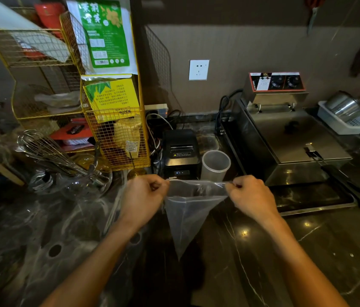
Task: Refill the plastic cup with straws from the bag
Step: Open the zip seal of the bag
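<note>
Bag pinched taut between left hand and right hand over dark marble counter, empty plastic cup at 12 o'clock, fryer at 2 o'clock.

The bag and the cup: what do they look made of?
Bag: thin clear plastic film, glossy; the dark counter shows through, and it creases between the left hand and right hand. Cup: frosted translucent plastic, probably rigid; it stands upright with an even round rim.
</note>
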A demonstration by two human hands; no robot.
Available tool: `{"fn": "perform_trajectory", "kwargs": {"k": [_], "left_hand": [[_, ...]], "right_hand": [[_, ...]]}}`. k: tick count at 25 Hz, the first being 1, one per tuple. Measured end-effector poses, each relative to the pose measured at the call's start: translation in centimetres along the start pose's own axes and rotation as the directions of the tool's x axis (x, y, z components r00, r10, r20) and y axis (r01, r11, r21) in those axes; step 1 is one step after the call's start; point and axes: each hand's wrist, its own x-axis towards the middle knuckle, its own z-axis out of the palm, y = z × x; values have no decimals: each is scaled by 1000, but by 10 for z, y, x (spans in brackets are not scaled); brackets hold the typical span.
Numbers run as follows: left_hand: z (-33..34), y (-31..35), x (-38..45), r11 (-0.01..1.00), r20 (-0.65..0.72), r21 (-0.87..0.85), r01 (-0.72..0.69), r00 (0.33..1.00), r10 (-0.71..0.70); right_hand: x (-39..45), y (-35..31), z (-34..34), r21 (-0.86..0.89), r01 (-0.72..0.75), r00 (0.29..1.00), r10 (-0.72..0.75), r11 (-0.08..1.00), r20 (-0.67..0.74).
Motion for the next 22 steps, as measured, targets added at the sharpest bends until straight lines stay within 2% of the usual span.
{"fn": "perform_trajectory", "kwargs": {"k": [3,5,7,11,15,16,17,18,20,21,22], "left_hand": [[-3,-4,4,1000,-53,1,9,999,-9],[3,-2,4,998,10,-33,-44,999,44],[8,-2,4,993,127,-14,-118,985,119],[14,6,8,951,302,68,-300,915,267],[22,16,14,951,338,89,-297,907,252],[24,18,16,954,334,82,-287,910,245],[26,20,18,959,327,75,-274,915,236],[28,22,19,965,315,61,-253,923,222],[35,27,19,980,282,14,-199,941,187],[39,29,19,985,271,-16,-172,948,170],[41,32,19,987,264,-45,-153,951,159]], "right_hand": [[3,9,-4,138,10,999,-17,990,50],[5,8,-2,219,43,996,-58,975,64],[11,10,0,256,65,997,-72,965,20],[16,17,3,288,132,991,-124,948,-46],[0,36,16,396,138,988,-97,908,-121],[-6,47,22,404,104,993,-74,909,-90],[-11,58,29,372,59,998,-63,926,-1],[-17,71,36,301,10,987,-59,953,151],[-33,87,53,211,-68,865,-47,975,499],[-39,90,63,200,-121,795,-25,972,606],[-44,92,75,194,-161,765,-2,968,644]]}}
